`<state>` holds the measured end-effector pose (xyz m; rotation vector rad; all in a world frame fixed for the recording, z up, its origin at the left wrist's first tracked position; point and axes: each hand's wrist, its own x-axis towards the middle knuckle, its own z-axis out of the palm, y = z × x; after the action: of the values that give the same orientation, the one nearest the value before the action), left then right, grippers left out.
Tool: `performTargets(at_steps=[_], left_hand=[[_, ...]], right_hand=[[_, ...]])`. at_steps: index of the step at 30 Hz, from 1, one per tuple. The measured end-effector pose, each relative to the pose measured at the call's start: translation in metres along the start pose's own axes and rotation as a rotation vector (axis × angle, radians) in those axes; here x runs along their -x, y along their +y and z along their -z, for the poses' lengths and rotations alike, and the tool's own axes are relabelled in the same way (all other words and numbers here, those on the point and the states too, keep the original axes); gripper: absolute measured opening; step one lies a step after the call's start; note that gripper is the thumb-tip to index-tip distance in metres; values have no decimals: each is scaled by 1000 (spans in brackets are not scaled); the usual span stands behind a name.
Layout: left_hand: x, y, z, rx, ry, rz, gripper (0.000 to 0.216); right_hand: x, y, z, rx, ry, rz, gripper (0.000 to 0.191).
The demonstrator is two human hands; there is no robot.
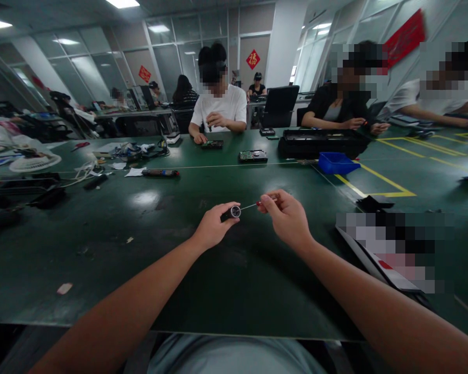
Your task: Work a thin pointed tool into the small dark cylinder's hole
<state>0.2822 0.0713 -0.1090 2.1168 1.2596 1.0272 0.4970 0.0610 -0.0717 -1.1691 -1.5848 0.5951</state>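
Observation:
My left hand (214,226) is closed round a small black cylinder (235,212), whose round end with a silvery rim faces right and toward me. In my right hand (288,218) is a screwdriver (259,203) with a red, partly clear handle, pinched between thumb and fingers. Its thin metal shaft points left, and the tip meets the open-looking end of the cylinder. Whether the tip sits inside or only touches the end I cannot tell. Both hands are held above the green table (218,291).
A blue bin (337,163), a long black housing (322,143) and a hard drive (253,156) lie farther back. Cables (140,150) and a dark tool-like piece (160,173) are at left. A pixelated flat object (390,254) lies right. Co-workers sit opposite.

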Motion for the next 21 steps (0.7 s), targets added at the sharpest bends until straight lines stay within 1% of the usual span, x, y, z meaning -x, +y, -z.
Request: performTargets(at_steps=[3, 4, 6, 8, 11, 13, 17, 18, 21], left_hand=[[0, 2, 1, -35, -1, -21, 39], [1, 2, 2, -43, -2, -31, 40], [1, 2, 2, -49, -5, -46, 40], [1, 1, 2, -44, -3, -53, 40], [2, 1, 1, -39, -3, -50, 39], [2, 1, 1, -42, -11, -52, 39], [1, 2, -1, -45, -16, -62, 38], [1, 2, -1, -45, -13, -65, 38], [1, 0, -1, -42, -6, -75, 39]], right_hand=[[2, -5, 2, 172, 38, 38, 36], [2, -7, 2, 195, 40, 67, 35], [3, -9, 3, 193, 16, 142, 26], [4, -10, 3, 174, -38, 222, 15], [6, -12, 4, 175, -99, 311, 11], [7, -12, 4, 191, -93, 311, 14], [8, -12, 3, 212, -41, 221, 41], [9, -12, 2, 216, -28, 211, 45], [9, -13, 0, 249, 3, 223, 45]])
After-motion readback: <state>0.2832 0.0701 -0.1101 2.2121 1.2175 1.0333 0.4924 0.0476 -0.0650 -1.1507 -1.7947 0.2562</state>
